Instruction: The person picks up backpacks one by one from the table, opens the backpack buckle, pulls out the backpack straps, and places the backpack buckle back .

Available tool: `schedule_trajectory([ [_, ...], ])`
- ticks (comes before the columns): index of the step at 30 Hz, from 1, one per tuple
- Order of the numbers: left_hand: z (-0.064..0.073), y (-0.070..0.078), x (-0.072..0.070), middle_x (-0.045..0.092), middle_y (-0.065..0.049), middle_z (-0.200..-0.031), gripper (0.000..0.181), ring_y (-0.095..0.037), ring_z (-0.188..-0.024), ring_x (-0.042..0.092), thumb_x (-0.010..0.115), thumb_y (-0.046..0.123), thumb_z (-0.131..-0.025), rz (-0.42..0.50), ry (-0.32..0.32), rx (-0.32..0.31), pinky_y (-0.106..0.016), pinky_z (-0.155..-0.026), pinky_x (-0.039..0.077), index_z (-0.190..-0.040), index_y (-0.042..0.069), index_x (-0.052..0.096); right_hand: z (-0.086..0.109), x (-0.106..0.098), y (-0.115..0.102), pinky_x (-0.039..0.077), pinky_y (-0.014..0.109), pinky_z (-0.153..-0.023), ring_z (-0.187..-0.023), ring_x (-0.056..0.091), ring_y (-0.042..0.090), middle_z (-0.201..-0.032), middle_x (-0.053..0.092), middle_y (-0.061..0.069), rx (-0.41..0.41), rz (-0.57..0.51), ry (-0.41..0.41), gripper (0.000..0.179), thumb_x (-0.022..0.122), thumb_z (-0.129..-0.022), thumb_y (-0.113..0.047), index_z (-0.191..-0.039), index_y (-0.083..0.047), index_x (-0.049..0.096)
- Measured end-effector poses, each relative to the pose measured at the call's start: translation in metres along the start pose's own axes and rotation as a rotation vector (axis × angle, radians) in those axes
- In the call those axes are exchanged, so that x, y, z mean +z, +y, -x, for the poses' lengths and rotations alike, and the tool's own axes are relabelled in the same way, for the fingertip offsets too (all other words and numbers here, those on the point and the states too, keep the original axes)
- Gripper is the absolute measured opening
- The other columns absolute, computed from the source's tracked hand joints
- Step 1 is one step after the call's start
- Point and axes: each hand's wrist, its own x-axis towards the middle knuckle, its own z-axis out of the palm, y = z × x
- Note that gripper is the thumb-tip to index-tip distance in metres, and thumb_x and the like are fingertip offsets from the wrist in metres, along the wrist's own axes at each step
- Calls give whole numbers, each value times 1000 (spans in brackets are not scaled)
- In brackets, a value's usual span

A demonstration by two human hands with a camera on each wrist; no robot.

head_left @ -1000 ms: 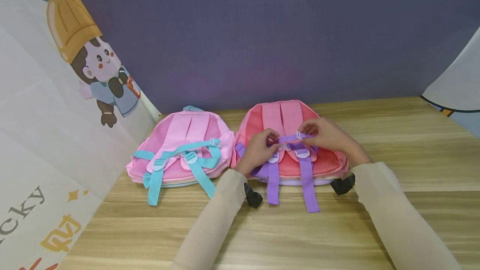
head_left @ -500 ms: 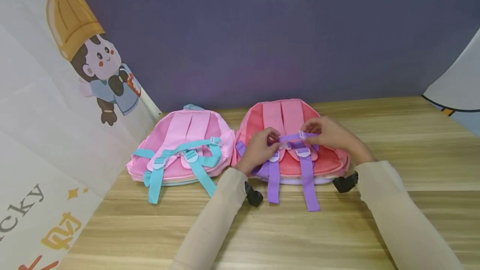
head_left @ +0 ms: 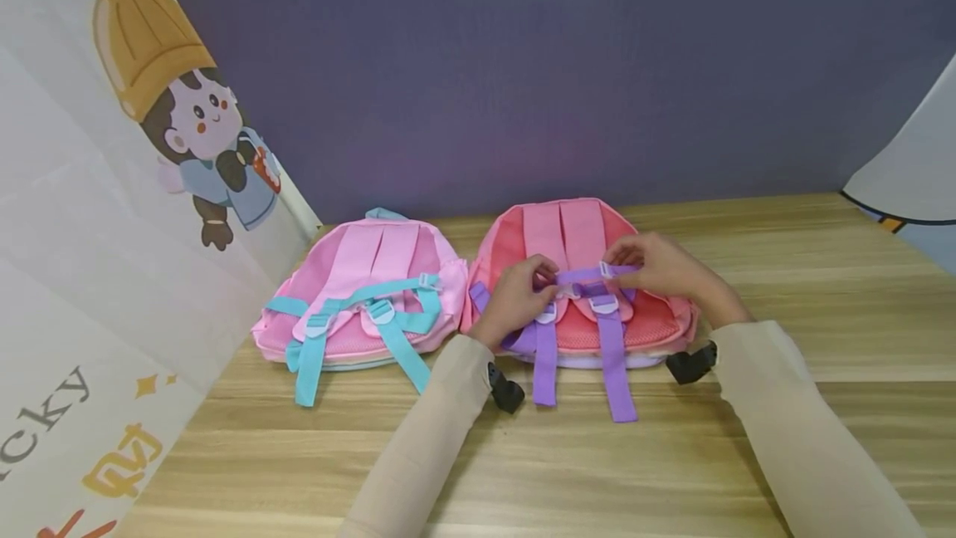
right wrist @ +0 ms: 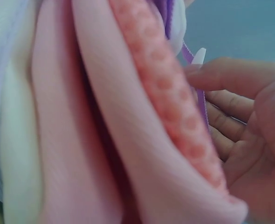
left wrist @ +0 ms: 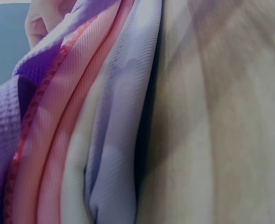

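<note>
A coral-pink backpack lies with its strap side up. Across it, a narrow purple chest strap is stretched between both hands. My left hand pinches the strap's left end, near a clear buckle. At the other end, my right hand pinches the strap beside a small white slider. In the right wrist view, the right thumb and fingers meet at the purple strap, partly behind the bag's edge. The left wrist view mostly shows the bag's side, with a bit of hand at the top.
A light pink backpack with turquoise straps lies against the coral one on the left. Two purple webbing ends hang over the wooden table. A dark panel stands behind; a printed cloth is at left.
My right hand has shifted slightly to the right, and the white slider with it, lengthening the strap stretch between the hands. The left hand has stayed nearly in place.
</note>
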Motion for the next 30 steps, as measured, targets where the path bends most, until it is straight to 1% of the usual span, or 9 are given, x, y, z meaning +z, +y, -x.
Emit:
schedule_trajectory([
  [8, -1, -1, 1, 71, -9, -98, 22, -18, -90, 66, 67, 8, -85, -3, 17, 24, -22, -79, 49, -106, 5, 64, 1, -2, 0, 45, 54, -95, -105, 60, 36, -104, 66, 15, 12, -15, -9, 25, 72, -82, -7, -105, -1, 65],
  [19, -1, -1, 1, 71, -8, -98, 22, -17, -89, 66, 68, 9, -85, -11, 15, 15, -21, -78, 49, -106, 6, 64, 4, -8, 3, 43, 57, -96, -108, 58, 40, -106, 65, 19, 8, -23, -3, 26, 70, -81, -3, -106, 3, 64],
  [30, 0, 0, 0, 70, -7, -99, 22, -17, -89, 66, 67, 9, -85, -16, 11, 7, -21, -79, 49, -106, 6, 64, 5, -10, 6, 44, 56, -96, -106, 59, 40, -105, 66, 19, -2, -13, 3, 26, 70, -81, -2, -106, 3, 65],
])
